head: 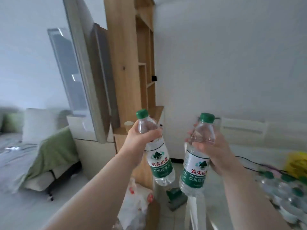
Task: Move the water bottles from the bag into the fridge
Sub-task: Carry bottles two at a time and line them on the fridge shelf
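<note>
Head view: hands (140, 140) (214, 152) around two green-capped water bottles (160, 163) (194, 170).

Clear bottles (159, 161) w/ green caps, green-white labels; yellow bag (297, 161).

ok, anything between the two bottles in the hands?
Nothing close. In the head view the left bottle and right bottle are apart; only the far wall shows through the gap.

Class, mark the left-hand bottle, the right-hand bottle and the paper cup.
left-hand bottle (159, 163): head view, on its label.
right-hand bottle (194, 171): head view, on its label.
paper cup (127, 125): head view, on its side.
</note>
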